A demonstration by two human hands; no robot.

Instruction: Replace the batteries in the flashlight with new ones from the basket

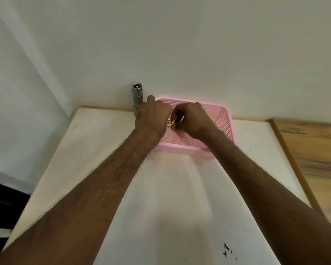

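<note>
Both your hands are over the pink basket (224, 119), which sits on the white table (170, 197) against the wall. Your left hand (151, 117) is clenched around something, and a short gold-and-dark end, which I judge to be a battery (170, 122), pokes out of the fist toward the right. Your right hand (191, 121) pinches that same end with thumb and fingertips. How many cells the left fist holds cannot be told; the fist hides them.

The flashlight (137, 96) stands upright on the table at the wall, just beside the basket's far left corner and right behind your left knuckles. Its top end shows an open round mouth; whether old cells are inside is not visible.

Risks, as judged:
- Left knuckles sit very near the standing flashlight; a backward nudge could topple it
- Pinch covers only the tip; a slip drops the cell into the basket
- Polarity unchecked while the fist covers the markings
</note>
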